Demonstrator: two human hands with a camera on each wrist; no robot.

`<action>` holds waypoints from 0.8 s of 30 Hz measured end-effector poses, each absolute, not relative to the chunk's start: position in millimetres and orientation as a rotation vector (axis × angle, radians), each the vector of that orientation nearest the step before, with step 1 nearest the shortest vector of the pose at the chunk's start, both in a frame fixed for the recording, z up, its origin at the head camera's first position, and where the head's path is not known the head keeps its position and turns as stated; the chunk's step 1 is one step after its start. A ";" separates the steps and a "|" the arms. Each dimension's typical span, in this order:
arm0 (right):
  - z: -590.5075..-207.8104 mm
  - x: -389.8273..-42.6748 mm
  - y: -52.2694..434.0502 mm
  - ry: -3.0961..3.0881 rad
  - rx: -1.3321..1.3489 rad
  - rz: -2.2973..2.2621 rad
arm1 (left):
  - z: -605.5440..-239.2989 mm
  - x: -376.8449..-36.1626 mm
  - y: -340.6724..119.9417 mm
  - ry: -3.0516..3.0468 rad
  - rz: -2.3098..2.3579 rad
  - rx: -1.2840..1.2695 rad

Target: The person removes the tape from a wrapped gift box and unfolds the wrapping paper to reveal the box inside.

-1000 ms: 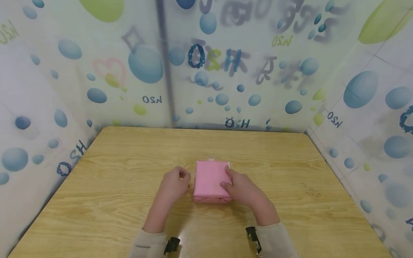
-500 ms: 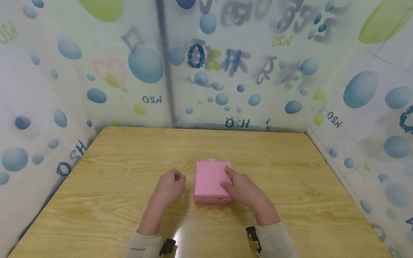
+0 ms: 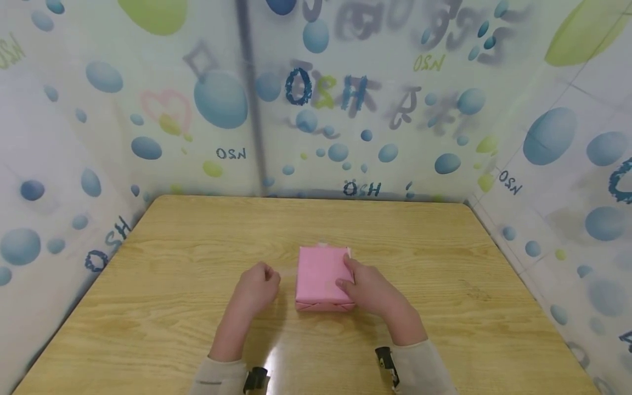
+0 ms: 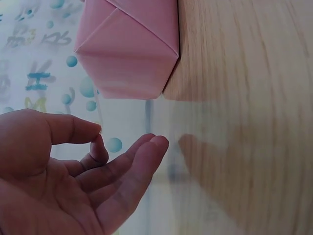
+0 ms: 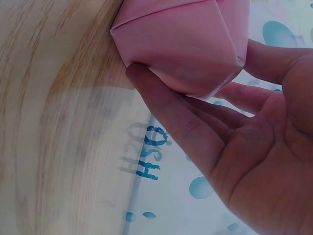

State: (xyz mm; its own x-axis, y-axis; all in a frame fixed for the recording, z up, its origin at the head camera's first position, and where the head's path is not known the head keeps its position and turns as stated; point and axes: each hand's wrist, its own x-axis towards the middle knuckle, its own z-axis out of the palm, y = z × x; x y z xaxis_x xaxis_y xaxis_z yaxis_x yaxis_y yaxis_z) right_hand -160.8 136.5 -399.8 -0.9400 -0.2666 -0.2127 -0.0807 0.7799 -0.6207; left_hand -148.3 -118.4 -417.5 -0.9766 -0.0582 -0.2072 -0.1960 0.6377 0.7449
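1. The pink wrapped box [image 3: 322, 277] lies near the middle of the wooden table [image 3: 173, 285]; it looks light and stiff, with smooth, maybe slippery paper.
2. The right hand [image 3: 367, 288] grips its right side, thumb on top; opposite side walls seem best for holding.
3. The left hand [image 3: 254, 288] is just beside it, loosely curled, holding nothing.
4. The box's far end and underside are hidden.

Pale wooden table [image 3: 173, 285], bubble-printed walls [image 3: 395, 109] around, lettering perhaps "OSH".
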 end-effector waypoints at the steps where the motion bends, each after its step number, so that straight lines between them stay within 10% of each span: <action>1: -400.0 -160.7 136.6 2.681 -0.269 -0.922 | -417.3 -147.9 -118.4 2.691 1.248 -0.217; 24: -400.1 -162.1 138.6 2.682 -0.285 -0.913 | -411.5 -144.5 -110.3 2.466 1.206 0.034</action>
State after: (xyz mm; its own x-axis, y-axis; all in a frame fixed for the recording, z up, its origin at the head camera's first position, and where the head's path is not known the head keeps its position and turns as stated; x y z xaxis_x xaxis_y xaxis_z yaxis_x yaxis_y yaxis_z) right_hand -162.1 138.6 -400.1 -0.9375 -0.2773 -0.2103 -0.0913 0.7791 -0.6203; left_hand -144.5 -110.3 -411.5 -0.9223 0.1911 -0.3360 -0.1479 0.6287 0.7635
